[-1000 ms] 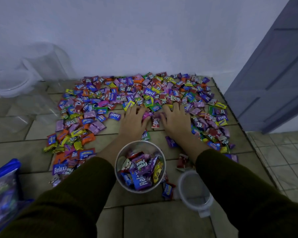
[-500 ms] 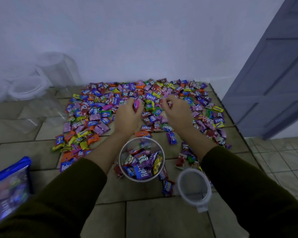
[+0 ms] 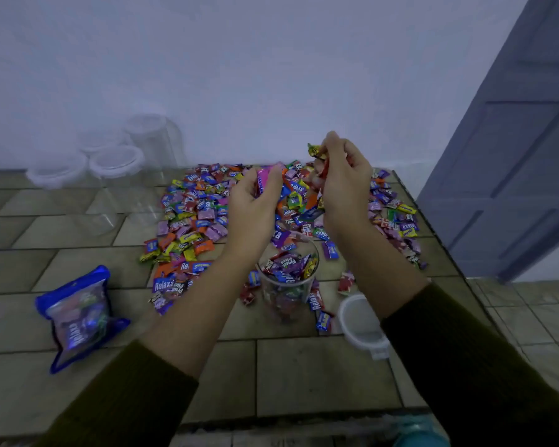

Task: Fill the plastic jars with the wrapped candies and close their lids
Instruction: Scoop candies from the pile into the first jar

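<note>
Clutching candies [image 3: 267, 180] in your curled left hand [image 3: 255, 204] and right hand [image 3: 346, 185] above the pile, just behind the part-filled jar [image 3: 288, 285] on the desk [image 3: 304, 375], keep palms cupped underneath: they're light, crinkly and likely to slip out.

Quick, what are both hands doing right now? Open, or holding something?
Left hand: closed around a bunch of wrapped candies.
Right hand: closed around more wrapped candies, with a yellow one sticking out on top.
</note>
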